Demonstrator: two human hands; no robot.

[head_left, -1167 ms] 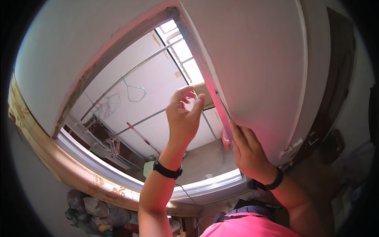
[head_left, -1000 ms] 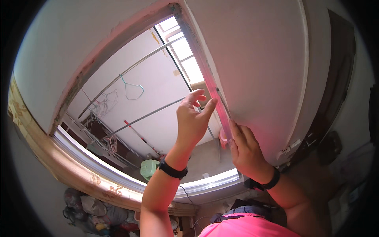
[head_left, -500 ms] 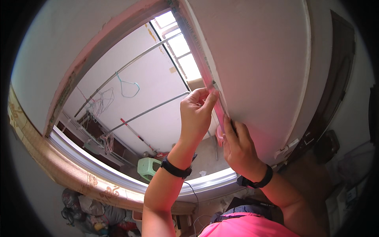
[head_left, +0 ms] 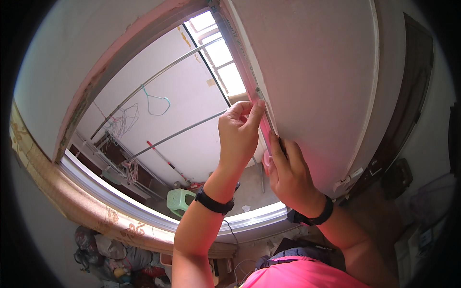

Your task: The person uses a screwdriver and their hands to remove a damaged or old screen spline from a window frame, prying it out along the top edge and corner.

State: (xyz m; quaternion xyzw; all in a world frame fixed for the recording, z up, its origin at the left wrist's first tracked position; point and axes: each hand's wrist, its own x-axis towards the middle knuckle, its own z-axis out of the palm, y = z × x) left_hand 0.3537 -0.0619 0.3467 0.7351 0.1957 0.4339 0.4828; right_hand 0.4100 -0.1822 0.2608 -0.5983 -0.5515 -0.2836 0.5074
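Note:
My left hand (head_left: 238, 126) is closed, thumb and forefinger pinched at the pinkish edge of the opening's jamb (head_left: 244, 71), near the upper end of a thin metal tool (head_left: 268, 118); what the pinch holds is too small to make out. Just below and to the right, my right hand (head_left: 287, 170) is wrapped round that long tool, which lies along the jamb, its lower part hidden by the fingers. Both wrists wear black bands.
Through the opening I see metal rails (head_left: 187, 124), a teal hanger (head_left: 156, 98), a red-handled pole (head_left: 163, 156) and a green stool (head_left: 175, 201). A patterned curtain (head_left: 115, 218) lines the lower left, above piled bags (head_left: 103, 247). A dark door (head_left: 415, 67) stands at right.
My left hand has moved right and up onto the jamb edge, its fingers closing into a pinch. My right hand has shifted slightly up and left along with the tool.

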